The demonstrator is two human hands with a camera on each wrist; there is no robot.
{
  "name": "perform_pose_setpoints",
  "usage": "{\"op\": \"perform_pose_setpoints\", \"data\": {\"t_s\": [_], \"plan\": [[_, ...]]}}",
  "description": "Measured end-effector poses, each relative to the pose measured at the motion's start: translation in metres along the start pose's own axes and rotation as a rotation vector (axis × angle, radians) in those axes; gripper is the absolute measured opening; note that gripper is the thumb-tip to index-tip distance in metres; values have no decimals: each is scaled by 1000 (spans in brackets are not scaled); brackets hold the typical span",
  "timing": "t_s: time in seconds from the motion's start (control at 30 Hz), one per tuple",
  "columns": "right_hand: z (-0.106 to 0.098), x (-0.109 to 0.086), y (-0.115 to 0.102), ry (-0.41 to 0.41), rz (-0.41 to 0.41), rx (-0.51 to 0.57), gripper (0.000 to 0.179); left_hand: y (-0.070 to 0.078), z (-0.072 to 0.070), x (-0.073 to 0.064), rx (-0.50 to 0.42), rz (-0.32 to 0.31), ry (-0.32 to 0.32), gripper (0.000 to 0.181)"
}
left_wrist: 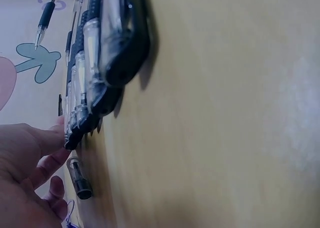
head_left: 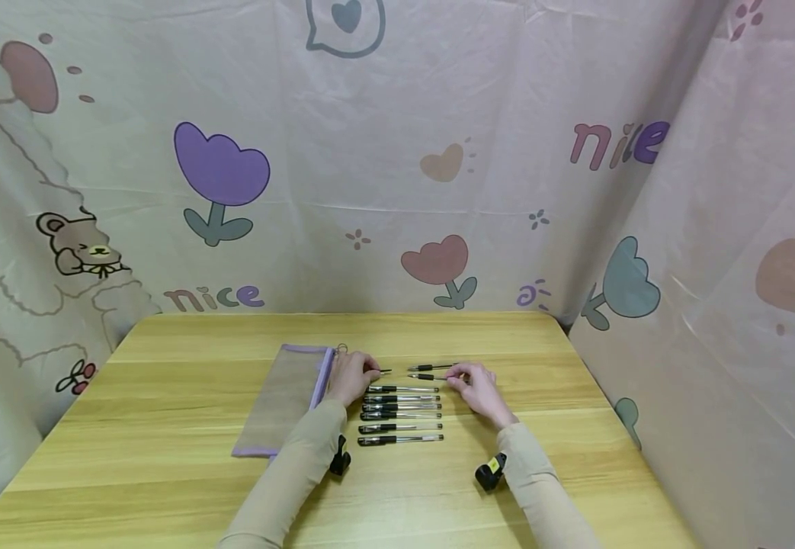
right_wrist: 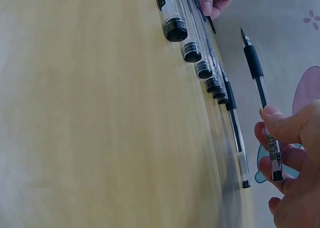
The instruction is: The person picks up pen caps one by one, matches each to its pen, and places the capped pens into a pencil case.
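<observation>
My right hand (head_left: 477,389) pinches an uncapped black gel pen (right_wrist: 254,62) near its rear end, its tip toward the left. Just behind it, a second uncapped pen (head_left: 421,368) lies on the table. My left hand (head_left: 351,377) pinches a small dark slim piece (head_left: 386,370), mostly covered by the fingers. Beside that hand in the left wrist view is a clear pen cap with a black end (left_wrist: 80,180). Several capped black gel pens (head_left: 400,440) lie in a stacked row between my forearms, cap ends to the left.
A translucent pouch (head_left: 274,404) with purple trim and zipper lies flat left of the pens, a small ring (head_left: 341,348) at its top corner. The wooden table (head_left: 129,442) meets a patterned curtain (head_left: 370,259) at the back. Black wrist cameras hang at both sleeves.
</observation>
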State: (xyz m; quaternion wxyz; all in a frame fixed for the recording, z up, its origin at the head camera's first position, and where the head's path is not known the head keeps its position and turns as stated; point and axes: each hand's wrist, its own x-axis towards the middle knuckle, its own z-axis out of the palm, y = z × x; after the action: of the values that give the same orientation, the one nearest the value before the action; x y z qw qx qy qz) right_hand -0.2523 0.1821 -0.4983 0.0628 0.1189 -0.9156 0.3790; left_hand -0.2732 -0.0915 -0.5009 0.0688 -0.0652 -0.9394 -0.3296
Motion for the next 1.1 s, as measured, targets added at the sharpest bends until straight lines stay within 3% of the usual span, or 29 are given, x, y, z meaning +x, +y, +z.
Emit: {"op": "perform_pose_setpoints", "data": {"t_s": [0.37, 0.7, 1.1], "plan": [[0, 0, -2, 7, -8, 1, 7, -4, -4, -7, -85, 42, 71, 5], [0, 1, -5, 6, -19, -8, 6, -4, -11, -12, -219, 11, 80, 7], [2, -1, -10, 7, -48, 7, 8, -8, -17, -23, -363, 68, 78, 23]]}}
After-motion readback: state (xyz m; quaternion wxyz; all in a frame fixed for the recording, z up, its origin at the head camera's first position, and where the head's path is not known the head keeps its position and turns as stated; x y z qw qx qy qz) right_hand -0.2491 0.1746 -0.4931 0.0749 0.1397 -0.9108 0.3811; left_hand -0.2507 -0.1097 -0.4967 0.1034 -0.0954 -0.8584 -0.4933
